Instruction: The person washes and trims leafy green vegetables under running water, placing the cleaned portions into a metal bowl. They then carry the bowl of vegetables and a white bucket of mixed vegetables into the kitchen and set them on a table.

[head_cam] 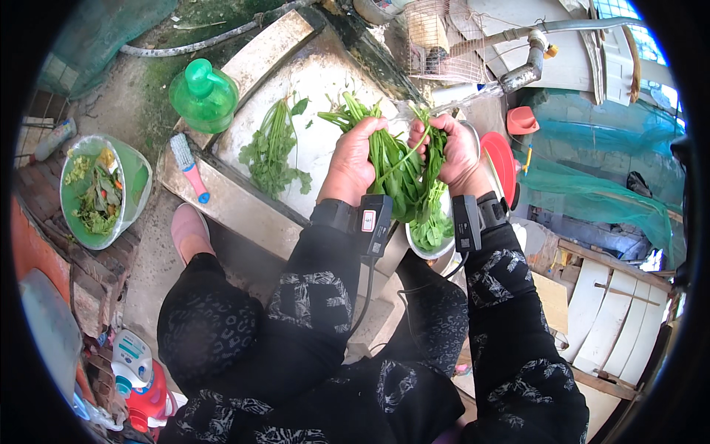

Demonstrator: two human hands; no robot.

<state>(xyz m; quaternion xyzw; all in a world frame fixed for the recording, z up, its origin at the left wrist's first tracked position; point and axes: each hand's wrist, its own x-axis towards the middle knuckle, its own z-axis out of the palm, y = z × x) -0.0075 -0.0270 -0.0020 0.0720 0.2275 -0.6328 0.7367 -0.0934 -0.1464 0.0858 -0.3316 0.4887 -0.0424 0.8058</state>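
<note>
My left hand [355, 158] is closed around the stems of a bunch of long leafy greens [391, 161], whose leaves hang toward me. Close on its right, my right hand [456, 149] grips a smaller bunch of the same greens [434, 158]. Running water [460, 100] reaches the stem ends from a metal tap pipe [521, 72]. Below the hands, a white bowl [430, 254] holds more green leaves, partly hidden by the bunches. A bunch of cilantro-like herbs [274, 147] lies on the wet, pale floor of the low wash basin [227, 136], left of my left hand.
On the basin's raised rim [244, 213] rest a scrub brush [188, 166] and a green plastic container [202, 97]. A green bucket [141, 177] with vegetable scraps stands left. Right of my hands are a red basin [501, 166] and netting [599, 183]; a wire cage [444, 41] stands beyond.
</note>
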